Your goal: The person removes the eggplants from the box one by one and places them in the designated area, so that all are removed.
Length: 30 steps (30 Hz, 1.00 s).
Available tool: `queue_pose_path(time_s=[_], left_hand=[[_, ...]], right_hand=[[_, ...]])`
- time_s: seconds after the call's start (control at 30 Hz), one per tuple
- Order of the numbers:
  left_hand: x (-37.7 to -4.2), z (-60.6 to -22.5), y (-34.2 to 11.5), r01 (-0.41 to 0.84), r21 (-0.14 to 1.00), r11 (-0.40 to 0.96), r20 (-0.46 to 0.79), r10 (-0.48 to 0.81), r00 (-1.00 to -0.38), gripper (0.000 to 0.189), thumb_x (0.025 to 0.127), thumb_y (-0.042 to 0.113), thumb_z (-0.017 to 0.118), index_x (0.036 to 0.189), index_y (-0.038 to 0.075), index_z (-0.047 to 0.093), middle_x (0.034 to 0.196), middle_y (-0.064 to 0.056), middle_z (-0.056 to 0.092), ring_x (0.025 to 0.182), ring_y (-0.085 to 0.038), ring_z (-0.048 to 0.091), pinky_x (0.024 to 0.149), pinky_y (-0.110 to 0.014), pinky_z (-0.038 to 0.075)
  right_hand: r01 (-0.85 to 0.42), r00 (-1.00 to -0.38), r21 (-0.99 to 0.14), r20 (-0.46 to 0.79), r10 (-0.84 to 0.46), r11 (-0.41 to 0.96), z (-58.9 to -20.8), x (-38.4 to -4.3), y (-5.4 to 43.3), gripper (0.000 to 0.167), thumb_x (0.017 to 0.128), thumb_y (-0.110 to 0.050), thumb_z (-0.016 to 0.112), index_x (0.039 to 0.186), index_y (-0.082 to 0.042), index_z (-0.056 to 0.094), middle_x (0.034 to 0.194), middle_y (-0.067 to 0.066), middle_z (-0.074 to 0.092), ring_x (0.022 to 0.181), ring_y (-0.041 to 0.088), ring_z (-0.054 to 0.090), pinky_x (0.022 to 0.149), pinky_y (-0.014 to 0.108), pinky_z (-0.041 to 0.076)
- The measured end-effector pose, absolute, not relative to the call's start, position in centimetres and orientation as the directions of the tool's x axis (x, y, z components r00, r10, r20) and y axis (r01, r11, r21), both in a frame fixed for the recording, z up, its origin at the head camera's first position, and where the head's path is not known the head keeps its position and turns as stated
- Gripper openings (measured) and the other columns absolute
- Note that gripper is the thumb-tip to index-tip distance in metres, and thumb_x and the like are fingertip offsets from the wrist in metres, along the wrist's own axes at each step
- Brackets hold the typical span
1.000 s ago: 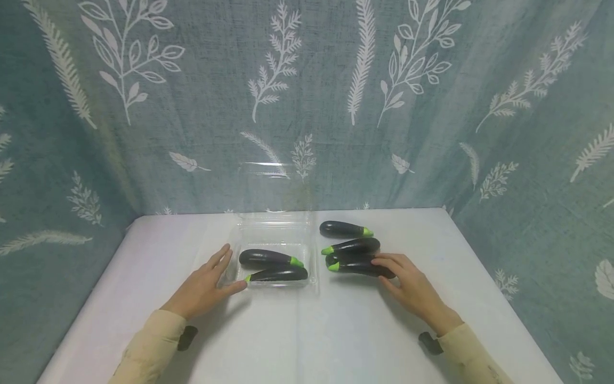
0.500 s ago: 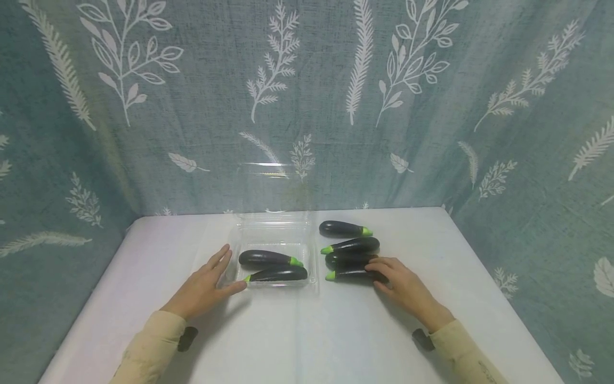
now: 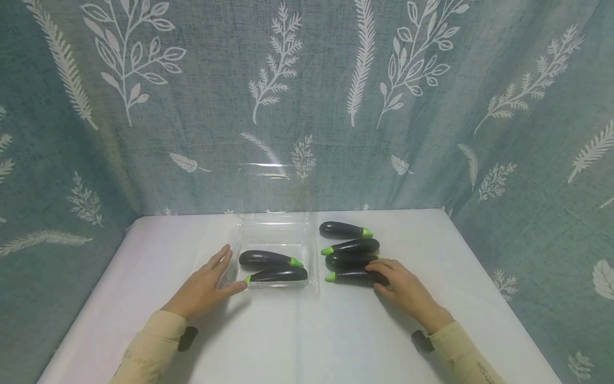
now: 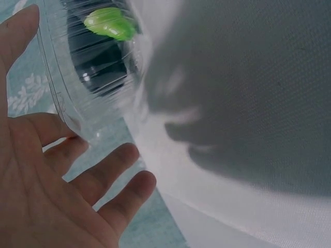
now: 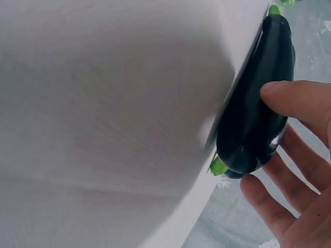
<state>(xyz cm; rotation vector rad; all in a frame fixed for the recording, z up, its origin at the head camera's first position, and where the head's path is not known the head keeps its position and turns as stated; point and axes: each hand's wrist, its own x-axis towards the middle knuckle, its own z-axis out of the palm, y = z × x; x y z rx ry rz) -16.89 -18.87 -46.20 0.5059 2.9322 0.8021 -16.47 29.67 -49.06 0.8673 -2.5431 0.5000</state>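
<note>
My right hand [image 3: 408, 290] holds the blunt end of the nearest eggplant [image 3: 352, 276], thumb on its near side and fingers over the far side. In the right wrist view this dark eggplant [image 5: 253, 98] lies along my thumb. Its green stem points left in the head view. My left hand [image 3: 203, 285] is spread at the left side of a clear plastic clamshell box [image 3: 312, 266], with the thumb at its front left corner. Two eggplants lie inside, a rear one [image 3: 264, 258] and a front one [image 3: 283, 274]. The left wrist view shows fingers touching the box wall [image 4: 57, 98].
Beyond the held eggplant lie a third-row eggplant [image 3: 345, 260], another [image 3: 357, 246] and a rear one [image 3: 338, 229]. The box's clear lid [image 3: 275, 186] stands raised at the back. A white table [image 3: 307, 341] carries everything, with a patterned curtain [image 3: 216, 106] behind.
My right hand has drawn the nearest eggplant slightly toward me and left, uncovering more of the one behind it. Over the last half second it stays put. My left hand has not moved.
</note>
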Motion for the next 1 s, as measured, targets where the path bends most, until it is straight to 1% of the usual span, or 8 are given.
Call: queue_pose_path(time_s=[0.17,0.33,0.43,0.57,0.63,0.83,1.0], left_hand=[[-16.9,-46.3,-18.9,0.297,0.506,0.81,0.031,0.327,-0.945,0.101,0.093,0.069,0.057,0.161,0.004,0.021,0.169,-0.012,0.015,0.144,-0.049,0.032,0.113,-0.068,0.028],[-16.9,-46.5,-19.0,0.297,0.51,0.807,0.033,0.326,-0.945,0.101,0.093,0.069,0.056,0.162,0.005,0.02,0.169,-0.01,0.015,0.145,-0.048,0.031,0.113,-0.067,0.028],[-16.9,-46.5,-19.0,0.299,0.511,0.806,0.037,0.327,-0.944,0.1,0.093,0.069,0.056,0.162,0.005,0.02,0.169,-0.01,0.015,0.145,-0.047,0.031,0.114,-0.067,0.028],[-16.8,-46.4,-18.9,0.303,0.509,0.805,0.041,0.33,-0.943,0.1,0.094,0.068,0.056,0.161,0.004,0.021,0.169,-0.011,0.015,0.145,-0.047,0.031,0.114,-0.067,0.028],[-16.8,-46.3,-18.9,0.304,0.509,0.805,0.041,0.33,-0.943,0.099,0.094,0.067,0.056,0.161,0.004,0.021,0.169,-0.011,0.015,0.145,-0.048,0.031,0.114,-0.067,0.028],[-16.8,-46.2,-18.8,0.306,0.508,0.805,0.046,0.329,-0.943,0.099,0.094,0.066,0.058,0.161,0.003,0.022,0.169,-0.013,0.016,0.143,-0.05,0.032,0.113,-0.068,0.028],[-16.7,-46.0,-18.9,0.305,0.5,0.81,0.046,0.327,-0.944,0.099,0.094,0.066,0.058,0.16,0.001,0.023,0.168,-0.014,0.017,0.142,-0.051,0.033,0.111,-0.069,0.03]], right_hand=[[-0.652,-0.707,-0.198,0.506,-0.494,0.732,-48.9,-16.6,29.8,0.051,0.076,-0.005,0.088,0.123,-0.01,0.068,0.124,0.009,0.066,0.116,0.028,0.063,0.098,0.044,0.054],[-0.654,-0.703,-0.209,0.522,-0.483,0.727,-48.3,-16.6,29.6,0.05,0.078,-0.006,0.087,0.124,-0.01,0.067,0.122,0.007,0.067,0.114,0.027,0.064,0.097,0.044,0.054],[-0.643,-0.722,-0.241,0.508,-0.471,0.727,-47.6,-16.3,29.0,0.048,0.081,-0.008,0.085,0.125,-0.011,0.067,0.124,0.007,0.067,0.116,0.026,0.063,0.099,0.044,0.053],[-0.622,-0.753,-0.28,0.469,-0.462,0.731,-46.6,-15.7,27.9,0.045,0.086,-0.015,0.082,0.128,-0.016,0.066,0.127,0.004,0.065,0.12,0.024,0.061,0.101,0.043,0.052],[-0.624,-0.756,-0.298,0.461,-0.464,0.722,-46.1,-15.6,27.2,0.044,0.088,-0.018,0.08,0.13,-0.017,0.065,0.129,0.003,0.065,0.122,0.023,0.06,0.103,0.044,0.051],[-0.639,-0.761,-0.395,0.452,-0.466,0.66,-45.0,-15.7,24.9,0.041,0.093,-0.018,0.076,0.132,-0.015,0.064,0.132,-0.001,0.063,0.126,0.021,0.058,0.106,0.042,0.048],[-0.644,-0.765,-0.53,0.451,-0.46,0.552,-44.3,-16.2,22.6,0.041,0.096,-0.016,0.072,0.135,-0.016,0.062,0.134,-0.003,0.062,0.121,0.016,0.061,0.097,0.034,0.055]])
